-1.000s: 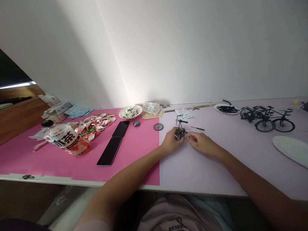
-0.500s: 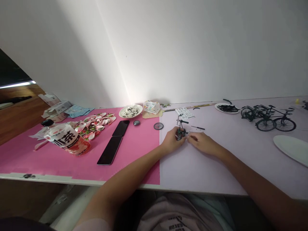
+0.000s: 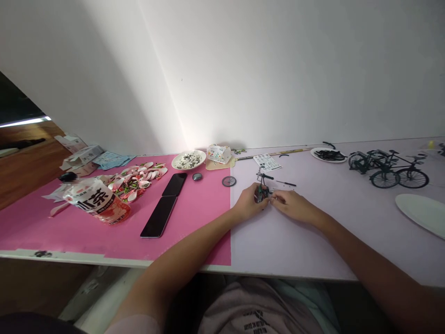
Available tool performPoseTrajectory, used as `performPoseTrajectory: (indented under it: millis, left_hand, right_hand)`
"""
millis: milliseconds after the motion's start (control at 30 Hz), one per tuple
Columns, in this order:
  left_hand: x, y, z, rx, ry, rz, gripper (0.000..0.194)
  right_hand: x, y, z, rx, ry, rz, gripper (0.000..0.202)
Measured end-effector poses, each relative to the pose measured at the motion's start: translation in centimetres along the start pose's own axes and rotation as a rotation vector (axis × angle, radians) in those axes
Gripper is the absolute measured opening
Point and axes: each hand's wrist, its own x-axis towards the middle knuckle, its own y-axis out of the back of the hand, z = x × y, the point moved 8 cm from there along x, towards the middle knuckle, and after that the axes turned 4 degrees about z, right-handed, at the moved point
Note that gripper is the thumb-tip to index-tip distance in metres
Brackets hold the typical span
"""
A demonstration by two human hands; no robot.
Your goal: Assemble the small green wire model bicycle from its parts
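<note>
Left hand (image 3: 248, 202): fingers curled closed around a thin, dark bicycle frame (image 3: 263, 182)
Right hand (image 3: 290, 205): fingertips drawn together close beside it; whether they grip anything, I cannot tell
Bicycle frame: between both hands, over the smooth lilac tabletop (image 3: 295, 246)
Wheel (image 3: 229, 181): round, finely spoked, lying flat beyond the left hand

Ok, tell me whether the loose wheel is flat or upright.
Flat: the wheel lies with its spoked face up, beyond the left hand.

The label of the bottle (image 3: 100, 204) bears a large black 茶, the character before it partly turned away. Print on the shirt (image 3: 229, 310) and paper sheet (image 3: 267, 163) is illegible.
</note>
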Motion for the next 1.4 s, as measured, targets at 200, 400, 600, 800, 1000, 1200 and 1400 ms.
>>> performPoseTrajectory:
  millis: [200, 400, 600, 800, 1000, 1200, 1400]
  left_hand:
    - [-0.01, -0.09, -0.12, 0.002, -0.003, -0.013, 0.038]
    - [-0.01, -0.08, -0.08, 0.030, -0.017, -0.019, 0.038]
    - [-0.08, -0.04, 0.22, 0.046, -0.023, -0.027, 0.038]
    - [-0.07, -0.05, 0.36, 0.062, -0.038, -0.042, 0.038]
    - [-0.09, -0.11, 0.47, 0.090, -0.060, -0.077, 0.039]
    - [-0.09, -0.10, 0.61, 0.099, -0.066, -0.094, 0.039]
    - [-0.15, -0.05, 0.87, 0.118, -0.058, -0.118, 0.039]
  right_hand:
    - [0.00, -0.09, 0.02, -0.019, -0.006, -0.014, 0.026]
    - [0.02, -0.12, 0.04, -0.034, 0.008, -0.025, 0.028]
    - [0.00, -0.14, 0.14, -0.024, 0.014, -0.021, 0.028]
    - [0.00, -0.21, 0.11, -0.036, 0.023, -0.042, 0.029]
    - [-0.11, -0.21, 0.01, -0.031, 0.026, -0.075, 0.027]
    - [-0.17, -0.15, -0.13, -0.031, 0.023, -0.077, 0.027]
    - [-0.24, -0.20, -0.12, -0.027, 0.044, -0.095, 0.029]
